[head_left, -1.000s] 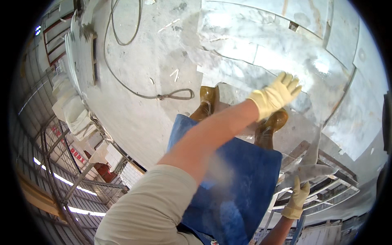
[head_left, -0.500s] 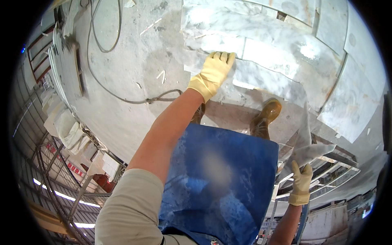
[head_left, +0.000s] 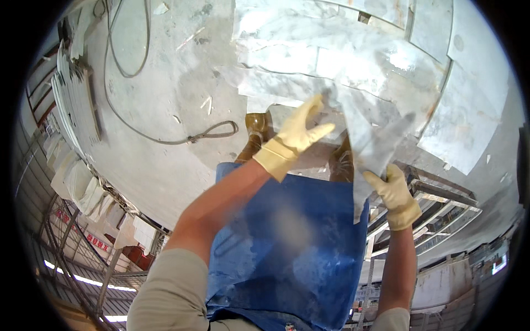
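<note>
Wearing a blue apron [head_left: 276, 259] and short pale sleeves [head_left: 168, 289], the person had both arms reaching fwd, hands well apart, each in a pale-yellow glove. R hand [head_left: 393, 194], nearest the apron's right edge, was clamped on the lower right side of a grey-white pc [head_left: 367, 144], thumb on its near face. That pc was irregular, stone-like, w/ pointed ends; it hung upright-ish in front of the apron, right of ctr, partly blurred. L hand [head_left: 297, 132] was unclosed, thumb spread from fingers, just left of the pc; its fingertips were close to the pc's far left tip, can't tell if touching.

Beyond the hands: brown L boot [head_left: 255, 124] below the L forearm's far side, R boot [head_left: 341, 165] partly hidden behind the pc. Metal rack [head_left: 448, 199] stood to the right, just past the R hand. Grey floor [head_left: 160, 160] ran left, w/ a looped cable [head_left: 191, 138] and a V-shaped white chip [head_left: 207, 105] a bit farther. Far side, ctr to right: whitish veined slabs [head_left: 342, 62] lay flat, shiny in spots, w/ another pale slab [head_left: 469, 118] at right. Far left: thin slabs [head_left: 67, 105] leaned in a row.
</note>
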`<state>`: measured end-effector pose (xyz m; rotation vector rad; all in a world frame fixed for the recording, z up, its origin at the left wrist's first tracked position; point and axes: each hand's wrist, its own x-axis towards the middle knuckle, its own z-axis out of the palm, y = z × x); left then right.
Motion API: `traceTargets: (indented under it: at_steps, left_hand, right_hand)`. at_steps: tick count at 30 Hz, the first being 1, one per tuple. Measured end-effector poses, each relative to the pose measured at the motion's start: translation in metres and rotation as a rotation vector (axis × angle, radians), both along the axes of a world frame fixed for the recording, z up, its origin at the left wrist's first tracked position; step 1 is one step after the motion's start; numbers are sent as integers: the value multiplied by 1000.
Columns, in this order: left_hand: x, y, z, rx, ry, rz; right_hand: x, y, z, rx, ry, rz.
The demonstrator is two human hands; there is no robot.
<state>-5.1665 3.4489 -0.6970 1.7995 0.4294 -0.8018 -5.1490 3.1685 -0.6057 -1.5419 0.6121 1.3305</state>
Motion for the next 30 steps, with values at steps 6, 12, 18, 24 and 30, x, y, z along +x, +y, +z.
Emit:
traceTargets:
  at_steps: [6, 12, 18, 24, 30]
  left_hand:
    - [-22, -9, 31, -1024, 358, 761]
    - [-30, 20, 40, -780, 220, 1212]
    - [-44, 53, 14, -667, 221, 1240]
    - [-74, 132, -8, -815, 236, 1187]
    - [-102, 222, -12, -796, 311, 1130]
  right_hand:
    - [-16, 62, -22, 383, 106, -147]
    - [-37, 126, -26, 239, 109, -309]
    - [-43, 166, -27, -160, -494, 285]
    - [-8, 150, -53, 73, -249, 214]
    - [26, 218, -91, -150, -1051, 697]
